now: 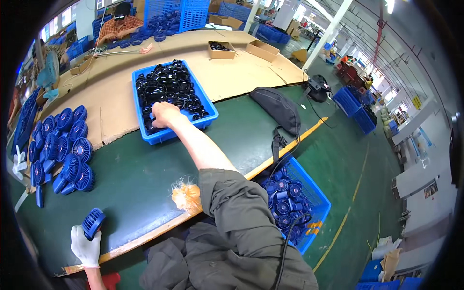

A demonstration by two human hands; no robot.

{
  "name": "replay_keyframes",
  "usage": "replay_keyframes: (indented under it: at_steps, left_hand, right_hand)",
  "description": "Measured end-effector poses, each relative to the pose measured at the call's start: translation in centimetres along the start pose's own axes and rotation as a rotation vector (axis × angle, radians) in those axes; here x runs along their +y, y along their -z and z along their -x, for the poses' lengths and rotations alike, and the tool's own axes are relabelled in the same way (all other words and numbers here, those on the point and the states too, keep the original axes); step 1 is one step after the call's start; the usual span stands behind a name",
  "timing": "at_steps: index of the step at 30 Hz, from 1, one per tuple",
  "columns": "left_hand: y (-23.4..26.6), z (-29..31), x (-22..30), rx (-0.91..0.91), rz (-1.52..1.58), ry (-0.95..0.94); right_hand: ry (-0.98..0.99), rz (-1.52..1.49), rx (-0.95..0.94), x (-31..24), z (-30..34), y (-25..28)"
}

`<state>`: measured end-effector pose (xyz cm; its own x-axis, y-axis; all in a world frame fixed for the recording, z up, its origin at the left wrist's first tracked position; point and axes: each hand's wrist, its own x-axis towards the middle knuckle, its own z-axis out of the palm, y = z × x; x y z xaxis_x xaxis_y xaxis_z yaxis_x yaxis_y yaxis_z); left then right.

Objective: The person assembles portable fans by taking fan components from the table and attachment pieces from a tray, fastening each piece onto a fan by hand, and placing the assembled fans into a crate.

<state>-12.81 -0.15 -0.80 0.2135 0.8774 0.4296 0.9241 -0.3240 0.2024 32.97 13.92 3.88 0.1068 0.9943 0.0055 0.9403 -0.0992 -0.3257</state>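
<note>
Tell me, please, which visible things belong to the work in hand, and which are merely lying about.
In use:
- blue fan, in gloved left hand
- black parts in blue tray, beneath right hand
- probably the piled fans

Apparently lying about:
- black bag
- orange bundle

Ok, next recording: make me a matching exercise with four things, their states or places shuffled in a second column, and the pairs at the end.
Things:
1. left hand
2. black sling bag
3. right hand
4. open-mesh blue crate

States or places:
A. bare, at the glossy black parts in the blue tray
B. lower than the tabletop, holding many blue fans
C. white-gloved, gripping a single fan
D. lying on the green tabletop

Pairs: 1-C, 2-D, 3-A, 4-B
</note>
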Motion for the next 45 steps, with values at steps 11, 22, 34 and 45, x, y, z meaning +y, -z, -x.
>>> replay_keyframes:
  at_steps: [11,22,34,45]
  left_hand:
    - [-0.1,0.1,-1.3,0.011,0.032,-0.187]
    - [-4.8,-2.3,-0.2,-0.11,0.602,0.167]
    - [-9.1,-10.9,11.8,-0.231,1.575,0.251]
    - [-12.6,-8.3,12.1,-0.163,1.281,0.131]
  right_hand:
    - [-0.024,-0.742,0.432,2.1,1.6,0.2]
    - [0.375,-1.586,0.237,-9.1,10.1,-5.8]
    - [0.293,-1.429,0.166,-8.9,11.6,-7.0]
    - [0.179,-1.737,-0.172,-9.1,11.4,-9.3]
